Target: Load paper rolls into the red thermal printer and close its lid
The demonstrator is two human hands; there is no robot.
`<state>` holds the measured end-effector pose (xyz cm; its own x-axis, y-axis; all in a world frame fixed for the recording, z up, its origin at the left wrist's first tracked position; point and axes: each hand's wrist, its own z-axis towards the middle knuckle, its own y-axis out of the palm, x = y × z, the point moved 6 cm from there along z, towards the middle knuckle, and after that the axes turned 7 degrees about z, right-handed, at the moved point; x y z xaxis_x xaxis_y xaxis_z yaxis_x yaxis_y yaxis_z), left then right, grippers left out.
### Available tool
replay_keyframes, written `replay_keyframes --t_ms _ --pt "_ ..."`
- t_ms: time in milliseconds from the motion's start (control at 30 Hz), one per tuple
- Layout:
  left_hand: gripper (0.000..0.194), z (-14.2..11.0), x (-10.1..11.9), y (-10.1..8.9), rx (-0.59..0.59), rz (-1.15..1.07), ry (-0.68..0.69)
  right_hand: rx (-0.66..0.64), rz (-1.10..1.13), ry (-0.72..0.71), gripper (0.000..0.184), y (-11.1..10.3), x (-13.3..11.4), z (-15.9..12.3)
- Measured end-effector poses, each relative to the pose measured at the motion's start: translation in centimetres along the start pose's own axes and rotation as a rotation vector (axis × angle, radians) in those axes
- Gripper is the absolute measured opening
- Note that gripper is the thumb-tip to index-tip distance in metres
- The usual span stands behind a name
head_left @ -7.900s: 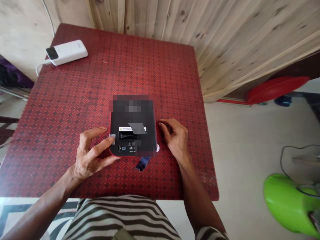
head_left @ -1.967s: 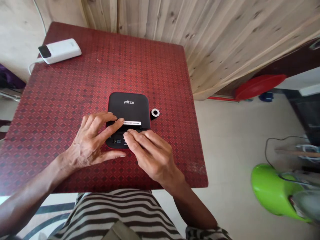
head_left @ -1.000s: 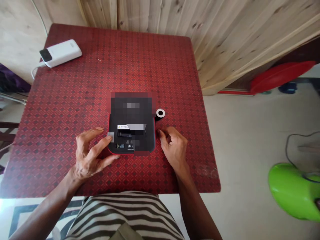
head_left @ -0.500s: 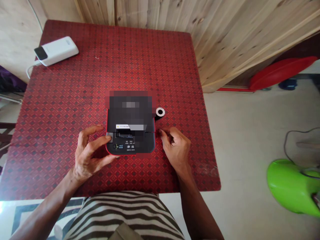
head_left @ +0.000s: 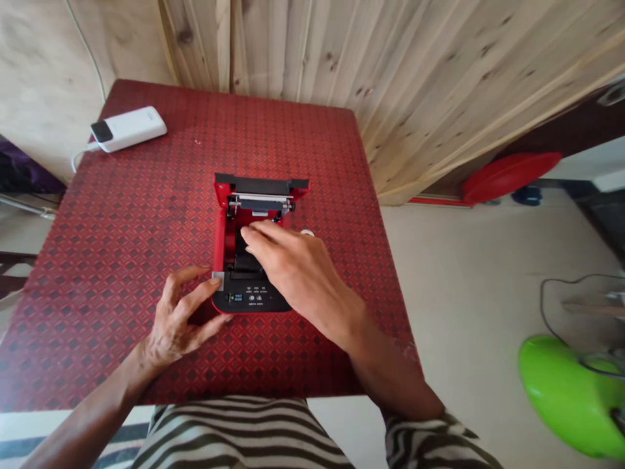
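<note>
A small red-and-black printer (head_left: 271,298) sits on the table with its lid (head_left: 261,185) raised at the back, showing a red inner compartment and a roller bar. My left hand (head_left: 178,316) grips its front left corner, fingers on the grey corner piece (head_left: 217,281) and thumb at the front edge. Over the uncovered compartment lies my right hand (head_left: 293,267). Its fingers are held together and point left above a black part (head_left: 247,257) inside; what they hold, if anything, is hidden. Behind my right hand shows a sliver of a white-ended roll (head_left: 307,232).
The red patterned table (head_left: 161,215) carries a white power bank (head_left: 131,127) with a cable at the far left corner. A wooden plank wall (head_left: 273,52) rises behind. On the floor to the right stand a bright green plastic object (head_left: 561,391) and a red one (head_left: 508,177).
The printer's lid has swung up. My right hand has moved from the printer's right side to over its inside. My left hand keeps its hold on the corner.
</note>
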<state>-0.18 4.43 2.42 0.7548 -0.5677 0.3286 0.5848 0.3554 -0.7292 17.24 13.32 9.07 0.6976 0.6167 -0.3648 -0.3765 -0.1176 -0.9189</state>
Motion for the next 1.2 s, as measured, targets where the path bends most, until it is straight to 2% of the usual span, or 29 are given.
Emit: replay_keyframes --t_ms 67,133,300,433,533,600,667,733,800,900,1000,1100,1200 --pt "0.071 -0.1 0.1 0.1 -0.005 -0.012 0.001 -0.202 -0.101 0.072 0.024 1.4 0.1 1.9" --pt "0.073 -0.2 0.0 0.3 -0.014 -0.012 -0.005 -0.298 -0.142 0.077 0.022 2.3 0.0 3.0" --pt "0.079 -0.5 -0.2 0.5 -0.029 -0.005 -0.002 -0.298 -0.166 0.051 0.021 3.2 0.5 3.7" --pt "0.079 -0.9 -0.5 0.7 -0.043 -0.007 -0.011 -0.283 -0.153 0.11 0.018 2.7 0.5 3.4" --pt "0.081 -1.0 -0.7 0.7 -0.045 -0.004 -0.007 -0.193 -0.125 0.135 0.014 1.2 -0.2 2.5" --pt "0.082 -0.8 -0.7 0.6 -0.034 0.004 0.006 -0.077 -0.062 0.104 0.012 -0.4 -0.8 1.3" --pt "0.081 -0.6 -0.6 0.4 -0.022 0.017 0.021 0.068 0.098 0.067 0.011 -2.1 -0.8 -0.5" --pt "0.08 -0.4 -0.4 0.3 -0.014 0.032 0.035 0.215 0.314 0.086 0.015 -3.5 0.4 -2.8" --pt "0.079 -0.2 -0.3 0.3 -0.01 0.041 0.039 0.345 0.51 0.188 0.022 -4.0 2.7 -5.7" --pt "0.08 0.0 -0.2 0.3 0.005 0.045 0.036 0.492 0.759 0.395 0.028 -2.3 6.7 -10.2" --pt "0.088 0.2 0.0 0.3 0.028 0.06 0.07 0.545 0.96 0.533 0.032 1.1 9.3 -13.2" --pt "0.092 0.4 0.0 0.4 0.031 0.058 0.065 0.459 1.056 0.569 0.034 4.3 10.0 -13.9" --pt "0.094 0.5 0.0 0.3 0.03 0.043 0.051 0.342 1.024 0.558 0.032 6.0 9.5 -13.3"
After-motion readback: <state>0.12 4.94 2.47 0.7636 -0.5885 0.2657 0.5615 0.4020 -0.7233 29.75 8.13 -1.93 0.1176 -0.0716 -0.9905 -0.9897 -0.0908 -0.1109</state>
